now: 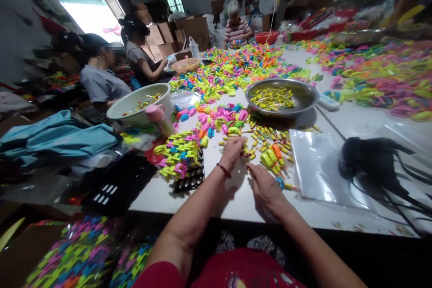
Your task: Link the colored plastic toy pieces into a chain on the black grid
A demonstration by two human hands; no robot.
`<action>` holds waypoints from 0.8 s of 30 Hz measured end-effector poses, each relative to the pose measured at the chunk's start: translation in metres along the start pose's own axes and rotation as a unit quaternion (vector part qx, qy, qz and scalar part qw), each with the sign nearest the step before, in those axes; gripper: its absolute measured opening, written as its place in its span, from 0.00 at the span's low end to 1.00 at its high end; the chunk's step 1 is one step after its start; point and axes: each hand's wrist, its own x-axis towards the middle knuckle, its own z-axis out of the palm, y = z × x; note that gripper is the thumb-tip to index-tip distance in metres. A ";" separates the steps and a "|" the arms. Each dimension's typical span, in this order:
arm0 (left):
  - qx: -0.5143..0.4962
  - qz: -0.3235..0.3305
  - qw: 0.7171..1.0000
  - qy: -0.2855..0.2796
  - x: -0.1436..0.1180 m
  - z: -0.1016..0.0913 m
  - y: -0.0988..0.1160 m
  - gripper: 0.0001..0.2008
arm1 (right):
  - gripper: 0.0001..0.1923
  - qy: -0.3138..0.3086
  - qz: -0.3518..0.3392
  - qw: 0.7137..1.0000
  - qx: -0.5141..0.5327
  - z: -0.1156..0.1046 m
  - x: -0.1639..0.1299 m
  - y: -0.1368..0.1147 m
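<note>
My left hand point(233, 152), a dark red bead bracelet point(223, 171) at its wrist, is closed with its fingertips among small yellow sticks with reddish ends; what it pinches is hidden. Just right and nearer me, my right hand point(266, 183) has its fingers pressed together around what looks like a small yellow stick point(249, 168), mostly covered. Loose yellow sticks point(270, 137) lie beyond both hands. Beside my right hand is a bunch of yellow-green and orange plastic pieces point(271, 156). Left of my left hand, a black slotted tray point(194, 182) carries rows of coloured plastic pieces point(180, 153).
A steel bowl point(305, 99) holds many yellow sticks; a pale basin point(118, 110) and pink-capped bottle point(160, 119) stand left. Clear plastic bags point(315, 162) and a black strapped object point(367, 162) lie right. Coloured pieces point(229, 74) cover the far table. Other people sit around.
</note>
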 end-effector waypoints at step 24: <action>-0.308 -0.106 0.938 -0.118 -0.167 -0.032 0.020 0.21 | 0.17 -0.069 0.186 0.928 0.315 -0.033 -0.031 -0.047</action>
